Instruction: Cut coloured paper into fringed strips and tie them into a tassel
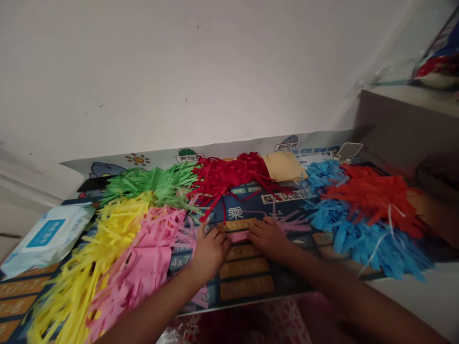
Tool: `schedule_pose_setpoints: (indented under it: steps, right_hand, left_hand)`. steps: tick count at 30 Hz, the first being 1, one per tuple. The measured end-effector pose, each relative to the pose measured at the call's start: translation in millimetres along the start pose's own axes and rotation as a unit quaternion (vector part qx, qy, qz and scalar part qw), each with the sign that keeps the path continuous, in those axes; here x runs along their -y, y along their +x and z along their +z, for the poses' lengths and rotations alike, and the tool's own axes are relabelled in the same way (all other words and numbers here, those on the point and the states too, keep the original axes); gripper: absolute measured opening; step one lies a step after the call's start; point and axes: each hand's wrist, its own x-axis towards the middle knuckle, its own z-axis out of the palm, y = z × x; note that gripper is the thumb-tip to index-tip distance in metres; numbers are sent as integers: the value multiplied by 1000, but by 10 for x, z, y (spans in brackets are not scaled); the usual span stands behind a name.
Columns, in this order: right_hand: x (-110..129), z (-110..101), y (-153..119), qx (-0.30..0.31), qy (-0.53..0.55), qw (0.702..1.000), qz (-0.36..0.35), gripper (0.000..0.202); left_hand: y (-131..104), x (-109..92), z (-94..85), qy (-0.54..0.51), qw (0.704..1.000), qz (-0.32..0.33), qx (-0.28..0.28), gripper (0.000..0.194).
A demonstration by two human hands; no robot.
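Note:
In the head view, my left hand [212,248] and my right hand [267,238] rest close together near the middle of the table. Between them runs a narrow, folded or twisted pinkish-purple band [238,236] of fringed paper. Its cut purple strips [292,223] fan out beyond my right hand, and more show left of my left hand. The fingers of both hands are curled down on this paper, their tips partly hidden. Just left of my left hand lies pink fringed paper [154,253]. Red fringed paper [233,172] is behind both hands.
Yellow [96,253] and green fringed paper [154,181] lie left. Blue [373,243] and orange-red fringed bunches [380,193] lie right, with white string. A wipes packet [50,236], tan paper sheets [286,166] and a printed mat [247,282] cover the table against a wall [201,71].

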Motion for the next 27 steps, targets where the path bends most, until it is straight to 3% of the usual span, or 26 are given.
schedule_pose_setpoints:
  steps: [4,8,16,21,24,27]
  right_hand:
    - [-163,47,-69,-21,50,996,76,15]
    - [-234,37,-28,-25,95,986,132,14]
    - [-217,35,1,-21,171,972,158,10]
    - [-204,8,49,0,157,971,178,11]
    - [-170,-29,59,-4,98,983,156,2]
    - [-126,-63,46,-47,13,999,3,8]
  left_hand:
    - [-106,99,33,-78,994,-61,-49,16]
    - [-43,133,38,-125,984,-125,-12,20]
    - [37,212,128,-137,981,-138,27,18]
    - [55,226,119,-124,982,-139,40,17]
    - [56,198,84,-73,994,-77,14,6]
    - [49,144,52,-27,999,39,-6,19]
